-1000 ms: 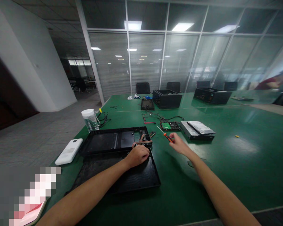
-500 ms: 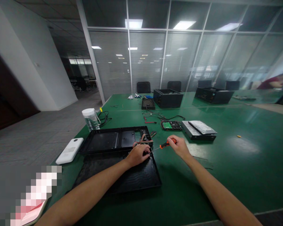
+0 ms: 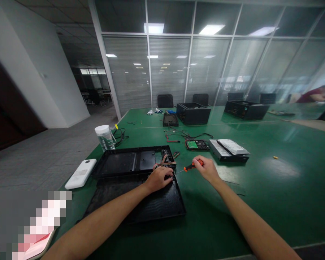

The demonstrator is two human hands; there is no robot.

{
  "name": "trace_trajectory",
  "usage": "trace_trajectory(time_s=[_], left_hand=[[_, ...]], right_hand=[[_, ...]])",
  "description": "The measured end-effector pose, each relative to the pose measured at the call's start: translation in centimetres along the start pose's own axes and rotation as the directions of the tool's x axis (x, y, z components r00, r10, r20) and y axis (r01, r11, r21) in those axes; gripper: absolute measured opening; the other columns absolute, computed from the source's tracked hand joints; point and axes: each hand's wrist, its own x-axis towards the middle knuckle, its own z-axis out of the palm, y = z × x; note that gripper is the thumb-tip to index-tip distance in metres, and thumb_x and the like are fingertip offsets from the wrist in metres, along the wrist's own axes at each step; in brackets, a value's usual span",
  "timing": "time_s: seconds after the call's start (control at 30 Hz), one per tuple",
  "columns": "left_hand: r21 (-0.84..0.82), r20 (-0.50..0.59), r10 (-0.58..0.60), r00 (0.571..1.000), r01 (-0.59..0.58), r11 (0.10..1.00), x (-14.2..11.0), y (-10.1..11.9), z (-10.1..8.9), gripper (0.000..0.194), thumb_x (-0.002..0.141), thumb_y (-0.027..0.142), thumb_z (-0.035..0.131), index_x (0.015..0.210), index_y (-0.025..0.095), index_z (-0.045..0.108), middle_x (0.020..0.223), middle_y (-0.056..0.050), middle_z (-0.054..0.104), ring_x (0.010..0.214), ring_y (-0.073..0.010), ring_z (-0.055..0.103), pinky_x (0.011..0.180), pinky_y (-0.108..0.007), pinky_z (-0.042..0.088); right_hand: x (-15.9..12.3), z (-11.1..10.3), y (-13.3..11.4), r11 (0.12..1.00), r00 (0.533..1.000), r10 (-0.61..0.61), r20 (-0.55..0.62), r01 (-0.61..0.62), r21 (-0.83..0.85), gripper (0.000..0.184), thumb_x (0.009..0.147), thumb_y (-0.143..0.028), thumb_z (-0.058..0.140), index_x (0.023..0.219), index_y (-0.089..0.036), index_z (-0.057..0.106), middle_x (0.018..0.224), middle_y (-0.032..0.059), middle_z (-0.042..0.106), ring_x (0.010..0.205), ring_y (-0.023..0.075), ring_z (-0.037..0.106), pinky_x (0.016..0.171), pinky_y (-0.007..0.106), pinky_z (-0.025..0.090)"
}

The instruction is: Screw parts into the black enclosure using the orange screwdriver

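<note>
My right hand (image 3: 205,167) is closed around the handle of an orange and black screwdriver (image 3: 189,167). Its thin shaft points left, and the tip reaches the right end of an opened black case, close to my left fingertips. My left hand (image 3: 160,178) is bent, fingers curled at the seam between the near black panel (image 3: 154,204) and the far black tray (image 3: 121,161). What those fingers grip, if anything, is hidden. Striped ribbon wires (image 3: 165,161) lie in the tray's right corner, just beyond my left hand.
Beyond the screwdriver lie a bare hard drive (image 3: 196,144) and a silver-topped drive box (image 3: 229,150). A white power bank (image 3: 81,173) and a lidded clear bottle (image 3: 105,138) stand left. Black computer cases (image 3: 193,113) sit farther back. A person in red (image 3: 315,94) is at far right.
Hands, screwdriver and black case hold nearly the same positions. The whole view has shifted very slightly.
</note>
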Motion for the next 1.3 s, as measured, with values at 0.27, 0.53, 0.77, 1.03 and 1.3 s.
trace_trajectory(time_s=[0.27,0.53,0.77,1.03,1.3], left_hand=[[0.004,0.005,0.02,1.0,-0.02,1.0,0.0,-0.1,0.0,0.019,0.077,0.02,0.058,0.096,0.018,0.056,0.094,-0.002,0.064,0.093,-0.0161,0.057,0.088,-0.03,0.04],[0.005,0.002,0.022,1.0,-0.022,1.0,0.0,-0.3,0.2,0.021,0.078,0.022,0.059,0.099,0.019,0.055,0.093,-0.002,0.064,0.092,-0.0168,0.057,0.087,-0.031,0.039],[0.002,-0.02,0.027,0.999,-0.027,1.0,-0.1,-0.5,0.4,0.023,0.077,0.02,0.06,0.099,0.019,0.055,0.091,-0.001,0.064,0.089,-0.0162,0.057,0.086,-0.029,0.039],[0.003,-0.028,0.046,0.999,-0.046,0.999,-0.2,-0.4,0.3,0.023,0.078,0.021,0.06,0.1,0.018,0.054,0.09,-0.001,0.064,0.088,-0.0162,0.057,0.084,-0.029,0.039],[-0.004,-0.034,0.048,0.998,-0.048,0.999,-0.1,-0.4,0.3,0.024,0.078,0.021,0.06,0.101,0.018,0.054,0.09,-0.002,0.065,0.088,-0.0162,0.057,0.084,-0.029,0.04]], right_hand=[[0.0,-0.1,-0.2,0.999,0.999,-0.021,0.037,0.022,-0.029,0.029,0.082,-0.038,0.043,0.071,-0.018,0.061,0.06,0.0,0.059,0.055,0.0122,0.052,0.056,0.022,0.037],[0.0,-0.1,-0.4,0.999,0.999,-0.028,0.021,0.029,-0.024,0.029,0.082,-0.038,0.043,0.071,-0.017,0.061,0.061,0.0003,0.06,0.055,0.0116,0.052,0.056,0.021,0.037],[0.0,-0.4,-0.6,0.997,0.998,-0.062,0.017,0.063,-0.041,0.029,0.083,-0.037,0.044,0.071,-0.017,0.061,0.059,0.0001,0.06,0.054,0.0113,0.052,0.055,0.021,0.036],[0.0,-0.4,-1.1,0.998,0.999,-0.042,0.01,0.043,-0.043,0.031,0.083,-0.039,0.042,0.071,-0.017,0.061,0.061,0.0007,0.061,0.055,0.0121,0.054,0.055,0.021,0.037],[0.7,-1.1,-2.7,0.962,0.99,-0.097,0.099,0.119,-0.245,0.036,0.085,-0.041,0.038,0.075,-0.017,0.063,0.06,0.0016,0.062,0.055,0.0123,0.056,0.056,0.022,0.034]])
